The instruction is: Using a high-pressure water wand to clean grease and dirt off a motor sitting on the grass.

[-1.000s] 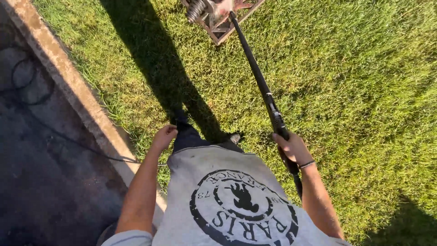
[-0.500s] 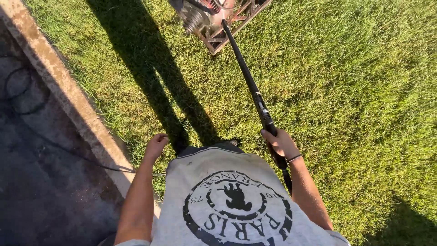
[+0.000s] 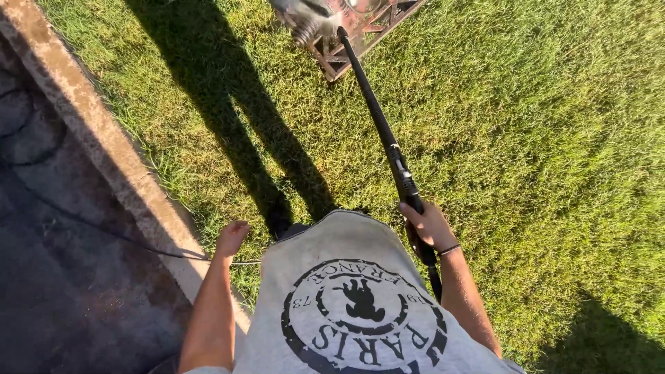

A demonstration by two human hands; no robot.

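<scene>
My right hand (image 3: 431, 225) grips the rear handle of a long black spray wand (image 3: 377, 118), which slants up and away over the grass. Its tip reaches a flat brown lattice panel (image 3: 360, 31) lying on the lawn at the top of the view, where a burst of spray blurs the near corner. My left hand (image 3: 231, 238) hangs loose beside my hip with its fingers lightly curled and nothing in it, above the lawn's edge. A grey shirt with a round black print fills the bottom middle.
A pale concrete curb (image 3: 104, 138) runs diagonally along the left, with dark wet paving (image 3: 55, 277) beyond it. A thin black hose (image 3: 138, 244) crosses the paving toward my left side. Sunlit grass (image 3: 540, 152) spreads to the right; my long shadow falls up the lawn.
The view has shifted so the panel and wand tip sit further right and higher. My left hand has dropped a little lower beside me. My right hand keeps its grip on the wand.
</scene>
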